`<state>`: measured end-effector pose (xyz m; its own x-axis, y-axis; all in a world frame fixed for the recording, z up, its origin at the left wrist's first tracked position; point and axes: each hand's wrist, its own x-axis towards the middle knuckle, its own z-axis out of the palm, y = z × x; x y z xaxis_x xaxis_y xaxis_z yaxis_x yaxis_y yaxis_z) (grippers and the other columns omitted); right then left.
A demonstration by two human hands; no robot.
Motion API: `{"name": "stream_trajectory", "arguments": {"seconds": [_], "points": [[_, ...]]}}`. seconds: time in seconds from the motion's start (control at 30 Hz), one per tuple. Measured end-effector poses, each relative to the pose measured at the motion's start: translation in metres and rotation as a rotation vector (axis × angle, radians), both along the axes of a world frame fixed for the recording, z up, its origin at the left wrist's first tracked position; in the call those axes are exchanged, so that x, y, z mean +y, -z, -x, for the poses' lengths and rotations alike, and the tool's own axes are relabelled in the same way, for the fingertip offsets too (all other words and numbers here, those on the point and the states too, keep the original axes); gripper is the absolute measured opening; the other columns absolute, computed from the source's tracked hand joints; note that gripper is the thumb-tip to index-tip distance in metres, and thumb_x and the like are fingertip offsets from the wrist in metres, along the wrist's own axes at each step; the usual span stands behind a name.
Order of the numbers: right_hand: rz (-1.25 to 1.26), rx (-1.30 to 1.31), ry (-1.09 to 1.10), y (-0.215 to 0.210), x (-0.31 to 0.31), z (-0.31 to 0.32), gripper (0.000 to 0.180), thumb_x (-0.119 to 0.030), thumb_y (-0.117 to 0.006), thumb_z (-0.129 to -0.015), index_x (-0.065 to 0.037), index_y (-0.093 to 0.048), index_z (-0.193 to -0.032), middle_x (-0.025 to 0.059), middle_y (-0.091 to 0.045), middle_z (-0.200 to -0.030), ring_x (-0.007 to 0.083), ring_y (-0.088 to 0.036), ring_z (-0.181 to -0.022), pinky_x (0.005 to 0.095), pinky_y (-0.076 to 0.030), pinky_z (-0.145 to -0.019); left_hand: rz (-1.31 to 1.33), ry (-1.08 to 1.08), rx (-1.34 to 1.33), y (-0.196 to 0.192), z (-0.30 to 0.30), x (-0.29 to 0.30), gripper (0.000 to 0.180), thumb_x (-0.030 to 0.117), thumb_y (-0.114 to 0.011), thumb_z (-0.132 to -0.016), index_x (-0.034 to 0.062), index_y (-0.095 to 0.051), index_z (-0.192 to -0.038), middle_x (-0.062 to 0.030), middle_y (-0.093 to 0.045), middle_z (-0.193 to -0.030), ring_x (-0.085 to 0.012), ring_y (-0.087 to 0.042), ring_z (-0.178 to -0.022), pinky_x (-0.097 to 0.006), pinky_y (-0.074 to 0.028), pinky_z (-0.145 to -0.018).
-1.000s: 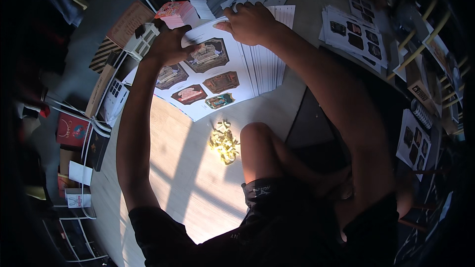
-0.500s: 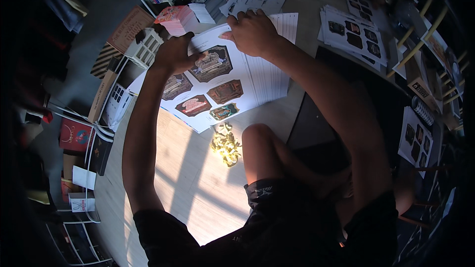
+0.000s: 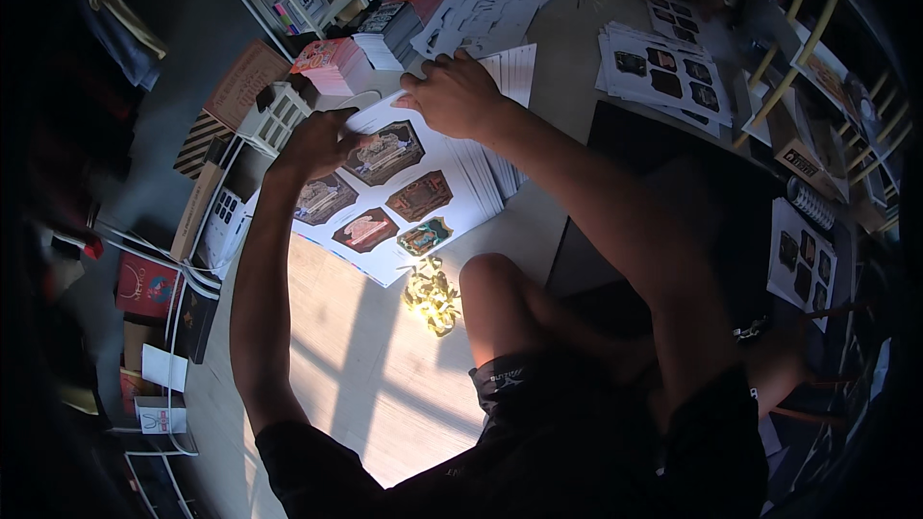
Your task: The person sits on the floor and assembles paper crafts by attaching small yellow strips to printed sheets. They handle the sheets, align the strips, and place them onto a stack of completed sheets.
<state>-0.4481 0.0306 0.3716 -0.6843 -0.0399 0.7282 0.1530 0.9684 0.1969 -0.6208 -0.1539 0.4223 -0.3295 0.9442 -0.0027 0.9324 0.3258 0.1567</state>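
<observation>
A stack of white sheets printed with ornate dark labels [image 3: 419, 194] lies fanned out in front of me. My left hand [image 3: 322, 142] is closed on its far left edge, the thumb resting on the printed face. Farther right along that far edge, my right hand [image 3: 450, 98] grips the sheets with bent fingers. Layered edges of several sheets [image 3: 510, 86] spread out to the right of my right hand. Just below the near corner, beside my bent knee, sits a small heap of curled yellow strips [image 3: 432, 300]. The undersides of my fingers are hidden.
Stacks of pink-edged booklets [image 3: 332, 65] and a small white rack [image 3: 276, 117] stand beyond my left hand. More printed label sheets [image 3: 663, 77] lie at the far right. A dark mat [image 3: 635, 183] covers the floor there. Cardboard boxes [image 3: 248, 85] line the left.
Both hands and the sheets sit slightly farther left and lower in the picture. The sheets' right edges now show more fanned and bent. Both hands keep hold.
</observation>
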Motion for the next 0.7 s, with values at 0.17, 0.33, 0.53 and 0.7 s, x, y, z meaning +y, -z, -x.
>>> {"name": "stream_trajectory", "arguments": {"seconds": [0.17,0.33,0.53,0.7], "points": [[0.114,-0.025,0.333,0.032,-0.027,0.029,0.031,-0.032,-0.059,-0.097,-0.004,-0.070,-0.090,0.0112,-0.071,-0.068,0.0265,-0.072,-0.060,0.0376,-0.054,-0.057,0.004,-0.337,0.245,0.026,-0.047,0.022,0.053,0.036,-0.078,-0.086,-0.0052,-0.059,-0.114,-0.0241,-0.072,-0.101,-0.0430,-0.069,-0.100,-0.048,-0.055,-0.091],[0.213,-0.171,0.112,-0.009,-0.018,0.002,0.032,-0.034,-0.061,-0.096,-0.005,-0.071,-0.101,0.0061,-0.074,-0.079,0.0273,-0.074,-0.074,0.0407,-0.054,-0.066,0.108,0.034,-0.050,-0.014,-0.014,-0.001,0.054,0.034,-0.077,-0.087,-0.0019,-0.061,-0.124,-0.0253,-0.072,-0.104,-0.0401,-0.070,-0.098,-0.049,-0.054,-0.087],[0.130,-0.156,0.327,0.009,-0.045,0.013,0.038,-0.041,-0.059,-0.097,-0.006,-0.074,-0.094,0.0116,-0.074,-0.081,0.0277,-0.073,-0.071,0.0396,-0.053,-0.070,-0.019,-0.242,0.251,0.010,-0.071,0.012,0.053,0.036,-0.075,-0.088,-0.0076,-0.059,-0.114,-0.0338,-0.068,-0.104,-0.0479,-0.069,-0.098,-0.052,-0.056,-0.091],[0.158,-0.194,0.090,-0.014,-0.030,-0.006,0.030,-0.036,-0.060,-0.096,-0.011,-0.076,-0.098,0.0113,-0.074,-0.083,0.0273,-0.073,-0.076,0.0402,-0.055,-0.071,-0.068,0.154,0.084,0.002,-0.013,-0.014,0.045,0.031,-0.076,-0.087,0.0030,-0.067,-0.121,-0.0225,-0.073,-0.097,-0.0408,-0.070,-0.093,-0.049,-0.054,-0.084]]}}
